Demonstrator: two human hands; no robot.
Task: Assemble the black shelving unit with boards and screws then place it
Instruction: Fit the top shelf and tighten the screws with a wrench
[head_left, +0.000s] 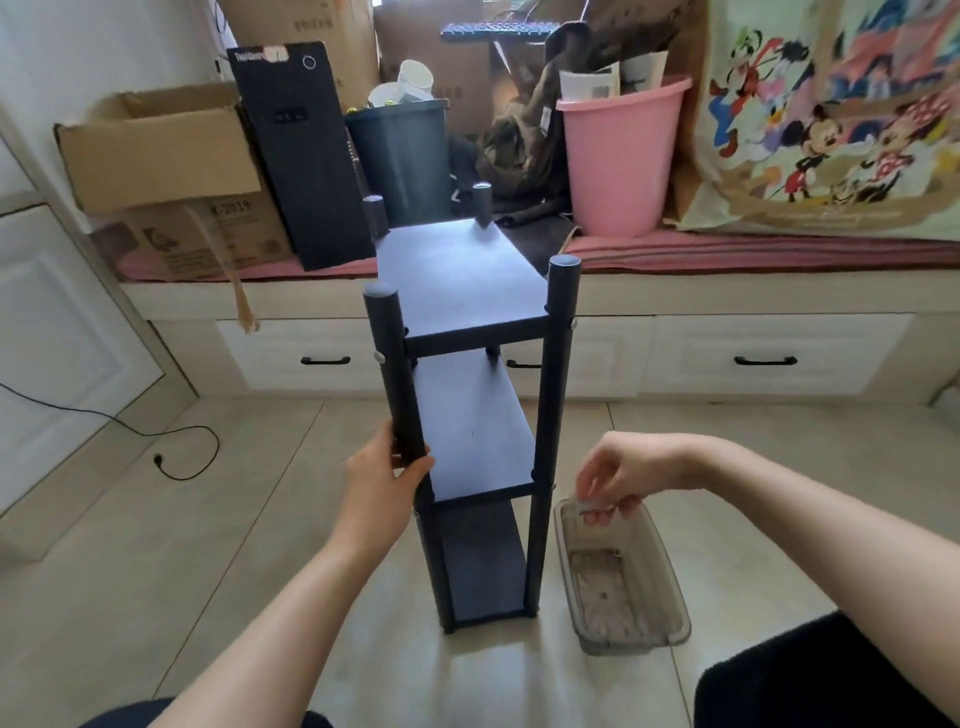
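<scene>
**Black shelving unit upright on the floor, one hand on a post**

The black shelving unit (470, 415) stands upright on the tiled floor (182, 545), in front of a low white drawer bench (753, 353). It shows three dark boards, one above another, held between round black posts whose capped tops rise above the top board (457, 275). Small pale screw heads show on the two near posts just below the top board.

The left hand (382, 486) grasps the near left post (397, 379) between the top and middle boards, thumb across the front and fingers wrapped behind it.

The right hand (618, 475) hangs over the near end of a clear plastic tray (621, 577) that sits on the floor just beside the unit's right foot. Its fingertips are curled and pinch a small pale item (589, 506) at the tray's rim; what the item is cannot be told. One or two tiny pieces lie in the tray's bottom.

On the bench behind stand cardboard boxes (166, 156), a black computer tower (301, 156), a dark bin (402, 156) and a pink bin (621, 161).
</scene>
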